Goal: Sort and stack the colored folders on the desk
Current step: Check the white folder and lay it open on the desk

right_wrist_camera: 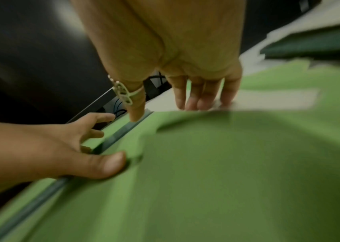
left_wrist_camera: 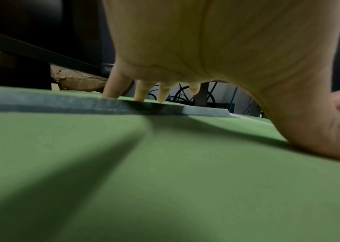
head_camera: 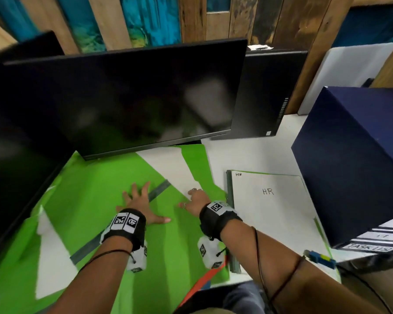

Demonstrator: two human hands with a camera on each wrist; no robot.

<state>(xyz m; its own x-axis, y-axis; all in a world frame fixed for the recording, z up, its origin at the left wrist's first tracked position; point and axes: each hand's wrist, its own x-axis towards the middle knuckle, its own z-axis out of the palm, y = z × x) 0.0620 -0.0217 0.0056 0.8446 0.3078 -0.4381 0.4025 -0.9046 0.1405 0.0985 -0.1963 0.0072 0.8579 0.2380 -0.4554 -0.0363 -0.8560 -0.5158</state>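
Note:
A bright green folder [head_camera: 95,191] with a grey spine strip [head_camera: 160,189] lies askew on the white desk, over another green folder [head_camera: 196,159] and white sheets [head_camera: 175,164]. My left hand [head_camera: 138,203] lies flat on the top folder with fingers spread; its fingertips [left_wrist_camera: 114,91] touch the spine [left_wrist_camera: 61,104]. My right hand [head_camera: 194,199] rests with straight fingers [right_wrist_camera: 196,101] on the cover's far edge [right_wrist_camera: 227,147], index finger on the spine. A green folder with a white "HR" sheet [head_camera: 268,211] lies flat to the right.
A black monitor [head_camera: 123,98] stands close behind the folders and a black computer case [head_camera: 263,94] right of it. A dark blue box [head_camera: 354,155] stands right of the HR folder, labelled binders [head_camera: 370,245] below it. An orange strap [head_camera: 202,282] hangs at the front edge.

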